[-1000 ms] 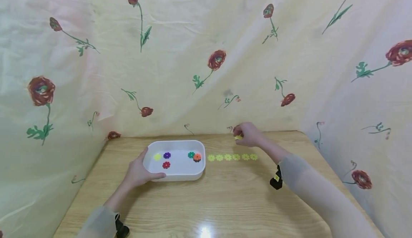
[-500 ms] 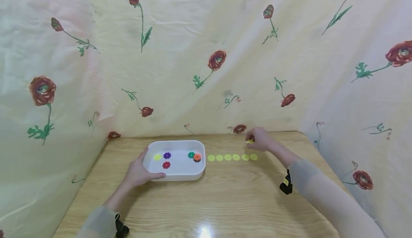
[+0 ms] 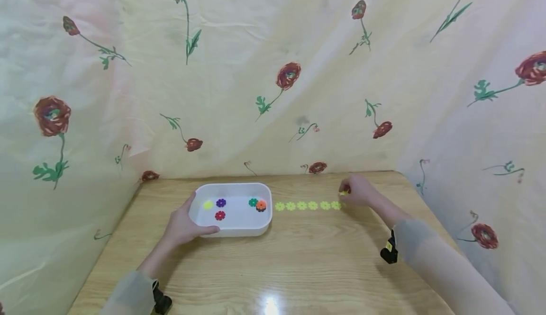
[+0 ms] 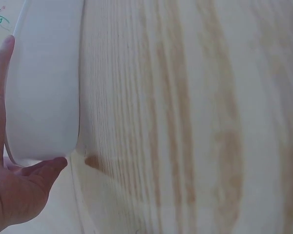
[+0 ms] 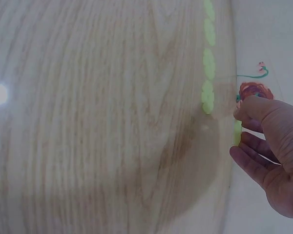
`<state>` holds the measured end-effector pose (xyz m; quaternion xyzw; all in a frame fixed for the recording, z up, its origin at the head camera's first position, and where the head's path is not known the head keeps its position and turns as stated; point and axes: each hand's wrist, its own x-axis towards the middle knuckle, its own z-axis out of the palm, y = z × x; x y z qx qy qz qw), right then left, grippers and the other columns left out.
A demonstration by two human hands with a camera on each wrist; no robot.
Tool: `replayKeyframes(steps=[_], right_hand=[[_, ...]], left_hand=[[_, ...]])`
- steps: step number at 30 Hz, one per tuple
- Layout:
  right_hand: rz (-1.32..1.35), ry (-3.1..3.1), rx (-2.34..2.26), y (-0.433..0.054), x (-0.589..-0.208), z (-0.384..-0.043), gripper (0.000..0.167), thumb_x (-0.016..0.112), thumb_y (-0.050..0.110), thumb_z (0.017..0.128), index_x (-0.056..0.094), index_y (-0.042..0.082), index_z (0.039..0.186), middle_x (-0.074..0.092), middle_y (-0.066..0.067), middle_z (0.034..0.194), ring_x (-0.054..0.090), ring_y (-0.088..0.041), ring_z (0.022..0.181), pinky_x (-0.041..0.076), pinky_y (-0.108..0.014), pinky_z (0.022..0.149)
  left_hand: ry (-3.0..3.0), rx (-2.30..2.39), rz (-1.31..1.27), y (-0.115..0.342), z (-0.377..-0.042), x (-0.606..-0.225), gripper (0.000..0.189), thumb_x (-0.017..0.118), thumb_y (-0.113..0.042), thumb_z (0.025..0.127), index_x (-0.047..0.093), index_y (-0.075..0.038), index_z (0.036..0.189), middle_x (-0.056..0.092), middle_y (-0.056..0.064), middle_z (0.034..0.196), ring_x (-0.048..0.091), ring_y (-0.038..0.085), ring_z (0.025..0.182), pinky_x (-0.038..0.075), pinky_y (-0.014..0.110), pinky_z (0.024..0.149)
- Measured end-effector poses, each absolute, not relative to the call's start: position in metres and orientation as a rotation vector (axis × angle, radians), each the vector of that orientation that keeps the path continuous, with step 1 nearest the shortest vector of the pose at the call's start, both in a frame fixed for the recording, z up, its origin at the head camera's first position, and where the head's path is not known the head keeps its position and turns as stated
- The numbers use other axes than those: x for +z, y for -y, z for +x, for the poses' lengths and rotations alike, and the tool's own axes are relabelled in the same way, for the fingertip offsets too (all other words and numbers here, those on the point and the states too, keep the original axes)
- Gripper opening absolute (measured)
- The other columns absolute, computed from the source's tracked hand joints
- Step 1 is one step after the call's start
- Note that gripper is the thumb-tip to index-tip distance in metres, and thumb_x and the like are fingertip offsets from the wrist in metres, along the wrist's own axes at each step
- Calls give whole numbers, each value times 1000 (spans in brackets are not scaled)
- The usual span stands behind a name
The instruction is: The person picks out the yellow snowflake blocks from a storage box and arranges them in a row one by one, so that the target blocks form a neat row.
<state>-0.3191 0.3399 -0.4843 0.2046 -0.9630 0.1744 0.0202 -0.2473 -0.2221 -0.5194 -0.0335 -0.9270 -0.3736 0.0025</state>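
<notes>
A white plastic tub [image 3: 239,232] stands on the table, and my left hand [image 3: 182,224] grips its left end, thumb along the front wall. In the left wrist view the fingers wrap the white wall of the tub [image 4: 46,87]. My right hand [image 3: 360,191] pinches a yellow flower-shaped disc [image 3: 343,193] above the table, past the right end of a row of similar yellow discs [image 3: 302,205]. The right wrist view shows the held disc [image 5: 238,132] between thumb and fingertips, partly hidden by them.
Inside the tub lie a yellow disc [image 3: 208,204], a purple disc [image 3: 221,202], a red disc [image 3: 220,215], a green disc [image 3: 253,202] and an orange disc [image 3: 261,205] overlapping a dark one. A flowered cloth [image 3: 239,92] hangs behind the wooden table [image 3: 273,263].
My right hand has moved to the right and slightly down with the yellow disc, from over the row to beyond its right end. The left hand and the tub have stayed in place.
</notes>
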Motion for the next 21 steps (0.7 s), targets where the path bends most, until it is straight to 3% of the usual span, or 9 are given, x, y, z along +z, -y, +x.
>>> replayKeyframes(steps=[21], right_hand=[[620,2979,545,-349,-509,-304,10,78,7,76,77,8,86,72,-3,80,62,-14,76,55,-33,72]], left_hand=[[2902,-1186,-120,221,-247,-520,139,96,-57,70,16,-4,170,36,31,168,51,47,143,46,63,117]])
